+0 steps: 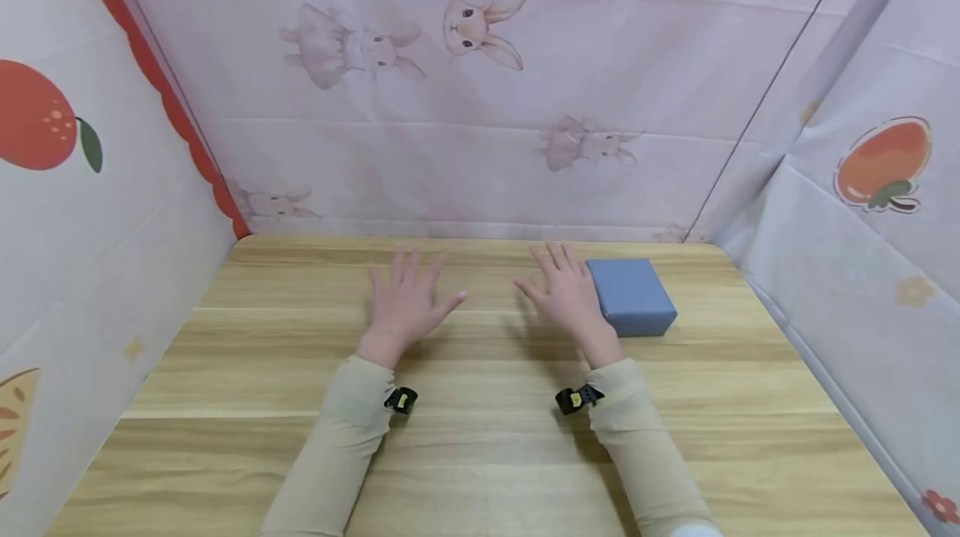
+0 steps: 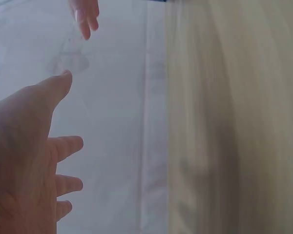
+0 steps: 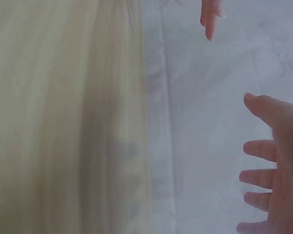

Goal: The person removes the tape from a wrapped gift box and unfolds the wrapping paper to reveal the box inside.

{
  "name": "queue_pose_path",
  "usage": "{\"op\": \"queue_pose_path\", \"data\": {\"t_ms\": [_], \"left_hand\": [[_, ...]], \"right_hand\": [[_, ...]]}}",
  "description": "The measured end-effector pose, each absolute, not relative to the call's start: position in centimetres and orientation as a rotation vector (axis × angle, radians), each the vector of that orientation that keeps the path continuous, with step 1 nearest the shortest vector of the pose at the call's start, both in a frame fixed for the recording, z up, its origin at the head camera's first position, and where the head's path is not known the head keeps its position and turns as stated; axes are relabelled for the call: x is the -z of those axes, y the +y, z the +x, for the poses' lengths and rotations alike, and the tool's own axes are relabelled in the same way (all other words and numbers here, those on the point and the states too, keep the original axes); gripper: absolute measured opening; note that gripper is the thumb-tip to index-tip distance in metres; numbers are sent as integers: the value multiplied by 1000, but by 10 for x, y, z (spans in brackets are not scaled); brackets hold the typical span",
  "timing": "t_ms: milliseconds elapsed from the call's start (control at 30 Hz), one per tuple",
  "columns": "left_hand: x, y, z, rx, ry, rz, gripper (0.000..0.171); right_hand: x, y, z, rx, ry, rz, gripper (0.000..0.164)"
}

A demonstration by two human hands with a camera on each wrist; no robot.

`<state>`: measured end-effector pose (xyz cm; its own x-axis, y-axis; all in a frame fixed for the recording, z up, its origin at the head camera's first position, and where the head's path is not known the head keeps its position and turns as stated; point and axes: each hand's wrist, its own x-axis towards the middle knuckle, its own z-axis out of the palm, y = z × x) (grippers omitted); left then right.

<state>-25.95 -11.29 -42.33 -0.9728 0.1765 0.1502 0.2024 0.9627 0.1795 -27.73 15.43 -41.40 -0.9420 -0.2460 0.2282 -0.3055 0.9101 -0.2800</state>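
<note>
Fingers spread, my left hand [image 1: 405,303] hovers palm down over the far half of the wooden table [image 1: 480,454] and holds nothing. My right hand [image 1: 566,295] is held out the same way, its fingers apart and nothing in its grasp. Just right of it lies a blue box [image 1: 632,295] with a flat square top; the hand's outer edge overlaps the box's left side in the head view. In the left wrist view the thumb [image 2: 56,92] stands away from the fingers. Shadows of the hands fall on the wood in both wrist views.
A pink cloth with rabbit prints [image 1: 480,162] rises behind the table's far edge. White fruit-printed cloths stand along the left side [image 1: 82,245] and the right side [image 1: 840,262]. Each sleeve has a small black wrist device, one left [image 1: 401,400], one right [image 1: 579,398].
</note>
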Motion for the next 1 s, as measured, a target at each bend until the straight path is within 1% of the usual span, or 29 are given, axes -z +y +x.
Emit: {"op": "queue_pose_path", "data": {"t_ms": [267,467,733,1000], "left_hand": [[402,-82,-258,252,-2943,-382,80],[390,-54,-261,250,-2921,-502,79],[388,-11,-266,178,-2896,-662,79],[395,32,-272,223,-2879,-767,79]], "right_hand": [[396,188,-270,-457,-2796,401,71],[390,220,-261,-444,-2754,387,70],[387,255,-249,-429,-2750,355,68],[397,287,-240,-452,-2748,298,69]]}}
